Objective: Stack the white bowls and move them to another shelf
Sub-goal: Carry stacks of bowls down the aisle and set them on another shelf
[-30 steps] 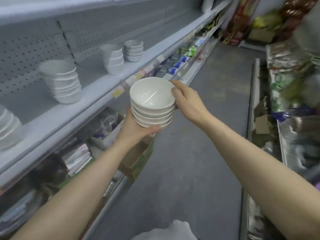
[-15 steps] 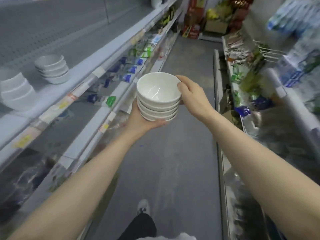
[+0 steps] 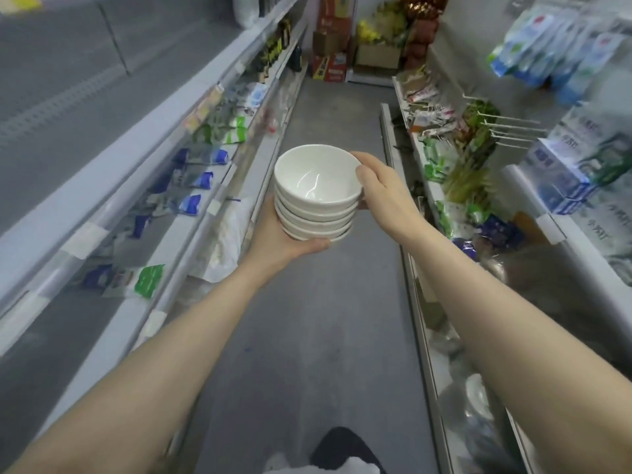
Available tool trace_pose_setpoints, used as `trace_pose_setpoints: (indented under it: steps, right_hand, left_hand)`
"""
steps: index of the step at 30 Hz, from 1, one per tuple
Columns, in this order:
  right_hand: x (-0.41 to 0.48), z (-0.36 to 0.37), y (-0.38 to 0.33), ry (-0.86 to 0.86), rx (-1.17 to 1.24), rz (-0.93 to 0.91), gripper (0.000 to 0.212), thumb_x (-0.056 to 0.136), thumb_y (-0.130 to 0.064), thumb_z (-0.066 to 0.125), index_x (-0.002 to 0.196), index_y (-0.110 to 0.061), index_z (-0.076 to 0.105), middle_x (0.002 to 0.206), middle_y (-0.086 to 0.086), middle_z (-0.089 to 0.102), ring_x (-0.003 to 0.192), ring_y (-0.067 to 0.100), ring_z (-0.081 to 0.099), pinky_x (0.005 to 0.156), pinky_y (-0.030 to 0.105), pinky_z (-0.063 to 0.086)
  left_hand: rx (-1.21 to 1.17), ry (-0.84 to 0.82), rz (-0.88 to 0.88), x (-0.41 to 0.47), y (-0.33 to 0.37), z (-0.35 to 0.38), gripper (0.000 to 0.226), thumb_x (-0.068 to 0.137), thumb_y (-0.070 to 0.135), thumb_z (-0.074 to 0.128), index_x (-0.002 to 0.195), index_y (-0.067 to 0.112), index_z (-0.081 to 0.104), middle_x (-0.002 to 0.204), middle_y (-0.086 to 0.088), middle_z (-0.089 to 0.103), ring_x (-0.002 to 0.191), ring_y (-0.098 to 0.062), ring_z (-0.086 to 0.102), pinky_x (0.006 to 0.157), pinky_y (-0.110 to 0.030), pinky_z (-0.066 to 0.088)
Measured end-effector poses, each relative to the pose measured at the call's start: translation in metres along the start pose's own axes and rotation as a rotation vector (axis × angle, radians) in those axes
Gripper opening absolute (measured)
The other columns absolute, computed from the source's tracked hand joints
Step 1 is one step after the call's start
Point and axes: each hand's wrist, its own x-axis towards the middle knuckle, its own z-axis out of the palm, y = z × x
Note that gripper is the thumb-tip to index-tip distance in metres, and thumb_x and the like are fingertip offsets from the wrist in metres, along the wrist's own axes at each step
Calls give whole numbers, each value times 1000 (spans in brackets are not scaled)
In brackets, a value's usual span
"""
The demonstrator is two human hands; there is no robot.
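A stack of several white bowls (image 3: 316, 186) is held in the air over the aisle floor, at the middle of the head view. My left hand (image 3: 277, 241) cups the stack from below and on its left side, thumb curled under the bottom bowl. My right hand (image 3: 379, 184) grips the right side of the top bowls, thumb on the rim. The top bowl is empty.
A grey shelf unit (image 3: 113, 155) with packaged goods runs along the left. Shelves and hooks (image 3: 506, 131) with packets line the right. The grey aisle floor (image 3: 325, 336) runs ahead to cardboard boxes (image 3: 331, 53) at the far end. My leg (image 3: 342, 449) shows at the bottom.
The view has swung right, from the left shelf to straight down the aisle. The other bowl stacks on the left shelf have left the view. Both hands keep their hold on the stack.
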Motion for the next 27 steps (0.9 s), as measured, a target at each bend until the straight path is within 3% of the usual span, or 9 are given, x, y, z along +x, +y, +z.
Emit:
trace_pose_setpoints:
  steps: [3,7,14,22,27]
  right_hand:
    - [50,-15,20,26,0,5,40,91,-35,35,121,-39,61,116,-18,66,115,14,59,95,49,51]
    - [123,-36,58,41,-7,7,41,90,-35,35,122,-38,62,116,-17,66,116,14,58,95,49,51]
    - [255,-86,116,20,-40,7,43,86,-42,34,119,-41,61,115,-16,67,114,18,59,95,50,50]
    - [391,-118,154,-24,-26,-7,41,86,-41,35,116,-44,62,112,-20,67,112,16,60,94,51,51]
    - [475,-112,177,-52,-51,-9,41,87,-39,35,118,-42,62,111,-18,68,108,17,61,94,49,51]
  left_hand:
    - [-18,-22,-13,55,-14,14,91,51,25,95,129,23,49,128,6,64,121,-10,59,101,-32,50]
    - [-9,-18,-53,133,-42,38,108,47,33,97,136,10,40,135,-2,58,125,-13,57,105,-44,47]
    - [-17,30,-72,263,-77,95,111,44,37,96,134,10,38,136,-3,56,125,-12,56,106,-47,46]
    - [-25,75,-32,396,-102,126,109,47,29,95,137,3,38,138,-9,56,127,-17,55,108,-47,44]
    - [-42,99,-29,472,-129,123,106,50,22,95,138,5,38,138,-7,56,127,-14,55,108,-39,45]
